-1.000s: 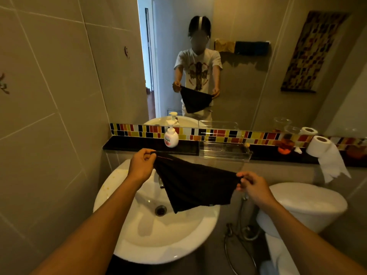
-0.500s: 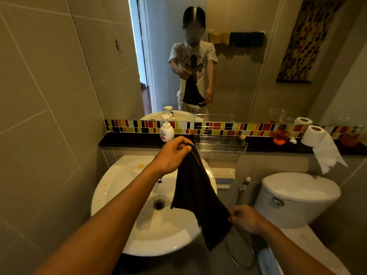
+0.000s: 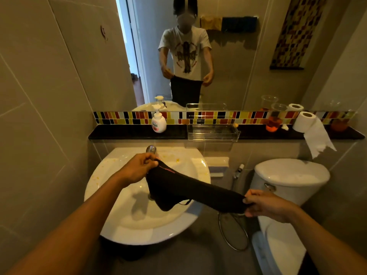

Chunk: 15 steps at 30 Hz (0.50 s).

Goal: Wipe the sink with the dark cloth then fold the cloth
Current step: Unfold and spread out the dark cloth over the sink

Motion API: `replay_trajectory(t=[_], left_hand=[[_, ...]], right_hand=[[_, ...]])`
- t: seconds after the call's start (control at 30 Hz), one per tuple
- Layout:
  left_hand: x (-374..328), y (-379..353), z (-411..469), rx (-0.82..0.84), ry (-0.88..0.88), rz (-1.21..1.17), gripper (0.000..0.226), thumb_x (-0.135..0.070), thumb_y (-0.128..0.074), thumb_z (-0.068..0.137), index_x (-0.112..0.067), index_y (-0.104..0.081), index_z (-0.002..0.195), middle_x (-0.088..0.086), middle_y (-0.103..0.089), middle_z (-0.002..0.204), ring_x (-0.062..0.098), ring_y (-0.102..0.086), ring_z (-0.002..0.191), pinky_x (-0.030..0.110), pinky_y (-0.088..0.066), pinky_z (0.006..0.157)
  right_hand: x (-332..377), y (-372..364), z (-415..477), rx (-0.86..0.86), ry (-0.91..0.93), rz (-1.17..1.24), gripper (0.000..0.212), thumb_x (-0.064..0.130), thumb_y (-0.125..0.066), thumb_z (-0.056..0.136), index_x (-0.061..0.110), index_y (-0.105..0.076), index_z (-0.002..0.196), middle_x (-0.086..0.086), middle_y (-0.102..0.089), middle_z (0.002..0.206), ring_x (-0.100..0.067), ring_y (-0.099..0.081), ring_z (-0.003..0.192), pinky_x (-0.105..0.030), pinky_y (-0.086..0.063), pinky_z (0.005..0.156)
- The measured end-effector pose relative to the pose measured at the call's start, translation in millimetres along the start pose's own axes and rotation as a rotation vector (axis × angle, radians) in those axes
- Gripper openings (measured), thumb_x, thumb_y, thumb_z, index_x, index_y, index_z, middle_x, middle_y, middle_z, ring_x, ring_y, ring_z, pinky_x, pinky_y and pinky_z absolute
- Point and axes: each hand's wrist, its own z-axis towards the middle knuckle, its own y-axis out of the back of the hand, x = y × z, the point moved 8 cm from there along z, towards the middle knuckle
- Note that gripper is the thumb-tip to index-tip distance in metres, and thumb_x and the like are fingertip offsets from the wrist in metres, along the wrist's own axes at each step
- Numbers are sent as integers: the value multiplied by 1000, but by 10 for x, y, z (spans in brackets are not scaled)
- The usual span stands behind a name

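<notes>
The dark cloth (image 3: 190, 192) hangs stretched between my two hands above the white sink (image 3: 111, 225). My left hand (image 3: 137, 167) pinches one corner over the basin, just in front of the tap (image 3: 151, 149). To the right of the sink's rim, in front of the toilet, my right hand (image 3: 264, 205) grips the opposite end. The cloth sags in the middle and hides the drain. Yellow specks lie on the sink's rim at the left and back.
A soap pump bottle (image 3: 158, 123), a clear tray (image 3: 213, 132), an orange cup (image 3: 275, 122) and a toilet roll (image 3: 306, 121) stand on the black ledge (image 3: 123, 132) under the mirror. The toilet tank (image 3: 292, 176) is at the right, a spray hose (image 3: 234, 231) between it and the sink.
The cloth hung down from my left hand with my right hand at its lower corner. Now my right hand has pulled its end out to the right, and the cloth spans both hands.
</notes>
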Motion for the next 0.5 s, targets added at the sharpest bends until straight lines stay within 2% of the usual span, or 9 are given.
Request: replay_trajectory(t=[0.13,0.23,0.3,0.37,0.5], left_hand=[[325,-227,-31,146,122,17,14,-11,-50,95,-12,-62,102,12,-62,98,18,-59,87,23,-51,68],[560,-396,-65,197,187,26,16,-11,-50,95,-9,-61,106,15,-62,103,18,-60,88,21,-52,66],[693,-468,-54,181,218,28,15,-10,-50,95,-8,-60,106,15,-61,101,18,-59,87,21,-53,67],[791,-528,-28,149,237,7,16,-9,-50,95,-6,-60,108,15,-61,96,17,-58,84,25,-53,69],[900,-639,91,75,220,-4,16,-7,-52,94,-6,-58,108,7,-60,71,19,-60,75,30,-53,69]], right_hand=[[-399,-113,-33,77,-190,-81,5,7,-63,86,6,-58,87,-17,-65,83,-23,-69,76,-32,-58,70],[-671,-187,-32,114,-315,-61,7,5,-62,87,7,-57,83,-13,-64,68,-21,-66,67,-30,-54,60],[-792,-219,-1,125,-352,-58,6,5,-63,87,6,-57,85,-12,-61,63,-22,-62,63,-29,-53,60],[-862,-201,42,78,-355,-85,5,9,-63,88,6,-60,89,-12,-63,65,-21,-65,65,-29,-54,61],[-916,-49,224,-176,-218,-50,8,11,-62,90,3,-64,89,-11,-66,65,-21,-63,62,-32,-50,63]])
